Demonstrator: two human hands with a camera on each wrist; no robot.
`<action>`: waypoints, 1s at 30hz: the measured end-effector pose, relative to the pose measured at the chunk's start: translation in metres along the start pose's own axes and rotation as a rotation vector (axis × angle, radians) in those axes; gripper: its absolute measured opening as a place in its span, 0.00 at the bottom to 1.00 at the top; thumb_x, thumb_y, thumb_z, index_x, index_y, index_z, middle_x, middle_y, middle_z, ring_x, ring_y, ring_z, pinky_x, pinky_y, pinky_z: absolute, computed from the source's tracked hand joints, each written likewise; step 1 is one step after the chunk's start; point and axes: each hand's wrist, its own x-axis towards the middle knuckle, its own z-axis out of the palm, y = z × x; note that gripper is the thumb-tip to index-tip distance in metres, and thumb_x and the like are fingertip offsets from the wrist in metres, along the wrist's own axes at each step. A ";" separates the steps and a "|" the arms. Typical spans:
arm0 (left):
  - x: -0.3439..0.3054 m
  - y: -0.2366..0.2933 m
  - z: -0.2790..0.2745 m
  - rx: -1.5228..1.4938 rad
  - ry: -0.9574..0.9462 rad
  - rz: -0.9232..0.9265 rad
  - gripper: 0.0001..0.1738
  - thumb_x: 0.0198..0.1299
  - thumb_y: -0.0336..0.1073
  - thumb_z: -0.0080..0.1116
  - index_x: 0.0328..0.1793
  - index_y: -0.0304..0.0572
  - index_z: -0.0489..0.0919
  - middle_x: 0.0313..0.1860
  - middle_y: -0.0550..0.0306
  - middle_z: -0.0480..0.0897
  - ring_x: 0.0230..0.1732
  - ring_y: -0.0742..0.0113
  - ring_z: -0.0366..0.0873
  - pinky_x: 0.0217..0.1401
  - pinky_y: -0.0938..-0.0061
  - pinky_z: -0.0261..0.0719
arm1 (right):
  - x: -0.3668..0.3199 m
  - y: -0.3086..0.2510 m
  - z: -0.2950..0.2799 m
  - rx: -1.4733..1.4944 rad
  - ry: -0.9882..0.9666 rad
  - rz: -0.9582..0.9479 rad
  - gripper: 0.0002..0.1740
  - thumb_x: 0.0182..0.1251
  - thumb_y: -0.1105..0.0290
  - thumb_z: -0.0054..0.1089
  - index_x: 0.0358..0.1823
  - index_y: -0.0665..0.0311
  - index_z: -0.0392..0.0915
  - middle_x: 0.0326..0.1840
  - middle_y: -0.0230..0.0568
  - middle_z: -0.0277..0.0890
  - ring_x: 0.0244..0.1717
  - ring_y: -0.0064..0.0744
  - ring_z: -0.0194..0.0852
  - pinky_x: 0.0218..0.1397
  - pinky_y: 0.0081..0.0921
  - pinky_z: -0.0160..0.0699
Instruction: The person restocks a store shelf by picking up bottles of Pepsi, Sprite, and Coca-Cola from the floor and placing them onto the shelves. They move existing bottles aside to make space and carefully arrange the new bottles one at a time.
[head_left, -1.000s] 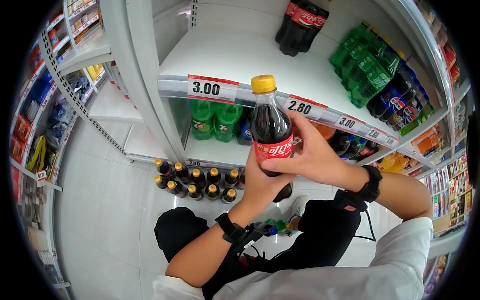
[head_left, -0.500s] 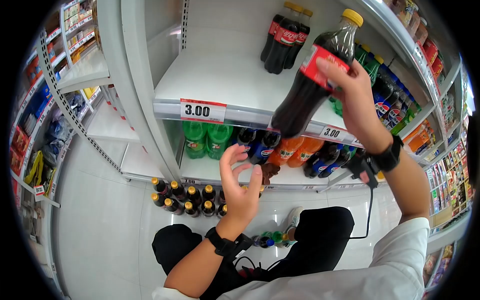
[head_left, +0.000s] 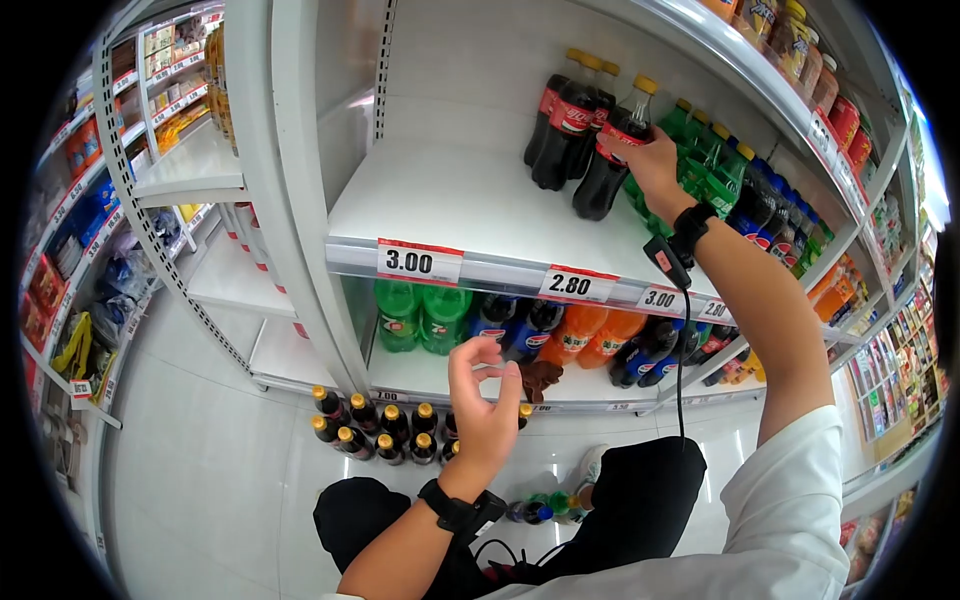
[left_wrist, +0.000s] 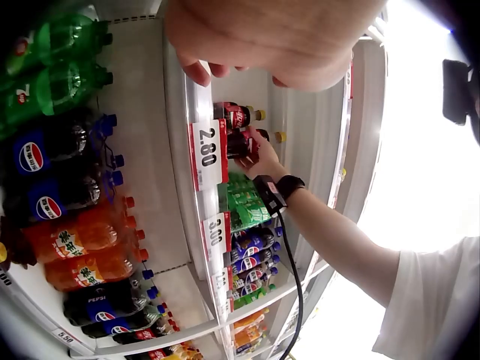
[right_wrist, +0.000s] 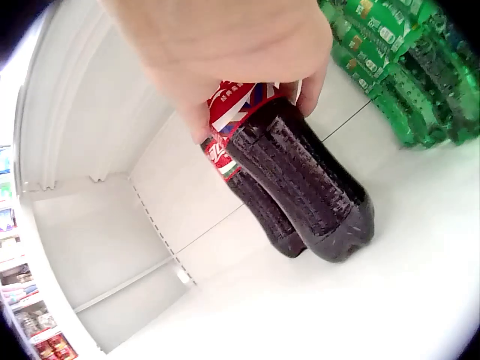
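My right hand grips a yellow-capped cola bottle by its red label, over the upper white shelf. Right beside it stand several like cola bottles. In the right wrist view the dark lower part of the held bottle slants down close over the shelf, with another cola bottle behind it. My left hand hangs in front of the lower shelf with its fingers loosely bent and nothing in them. The left wrist view has the same hand large at the top.
Green soda bottles stand to the right on the upper shelf. Price tags line its front edge. Below are green 7UP, Pepsi and orange soda bottles. Several yellow-capped bottles stand on the floor, and a white post rises at left.
The right hand has carried the cola bottle from in front of the body up and back to the group on the upper shelf. The left hand let go of it and stays low.
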 end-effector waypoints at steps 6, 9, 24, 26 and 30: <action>0.002 0.000 0.000 0.004 0.011 0.001 0.18 0.62 0.27 0.58 0.57 0.36 0.70 0.52 0.53 0.72 0.50 0.65 0.71 0.50 0.72 0.75 | 0.024 0.028 0.010 0.088 0.000 -0.015 0.32 0.45 0.60 0.82 0.48 0.73 0.80 0.43 0.44 0.85 0.40 0.27 0.82 0.46 0.26 0.81; 0.002 -0.001 0.000 -0.002 0.012 0.001 0.17 0.62 0.27 0.59 0.56 0.36 0.70 0.52 0.53 0.72 0.50 0.65 0.71 0.50 0.72 0.75 | 0.033 0.036 0.010 0.092 -0.048 -0.037 0.31 0.45 0.59 0.82 0.47 0.73 0.81 0.42 0.43 0.85 0.40 0.27 0.82 0.47 0.25 0.81; 0.000 -0.005 0.002 0.025 -0.016 -0.034 0.17 0.64 0.27 0.57 0.58 0.37 0.69 0.51 0.55 0.72 0.51 0.71 0.70 0.54 0.74 0.73 | 0.053 0.046 0.015 0.111 -0.110 0.012 0.31 0.49 0.58 0.81 0.48 0.74 0.81 0.42 0.41 0.84 0.41 0.24 0.81 0.47 0.23 0.80; 0.001 -0.006 0.002 0.023 -0.016 -0.038 0.16 0.64 0.27 0.56 0.58 0.37 0.69 0.50 0.55 0.72 0.51 0.71 0.70 0.54 0.74 0.73 | 0.053 0.045 0.014 0.131 -0.122 0.015 0.31 0.49 0.59 0.81 0.48 0.74 0.81 0.42 0.41 0.84 0.41 0.24 0.81 0.47 0.24 0.80; 0.001 -0.009 0.005 0.038 -0.030 -0.037 0.16 0.64 0.27 0.56 0.57 0.37 0.69 0.50 0.55 0.72 0.51 0.71 0.70 0.54 0.74 0.73 | 0.051 0.039 0.012 0.189 -0.172 0.051 0.30 0.51 0.60 0.81 0.49 0.74 0.80 0.44 0.41 0.84 0.41 0.25 0.81 0.48 0.24 0.80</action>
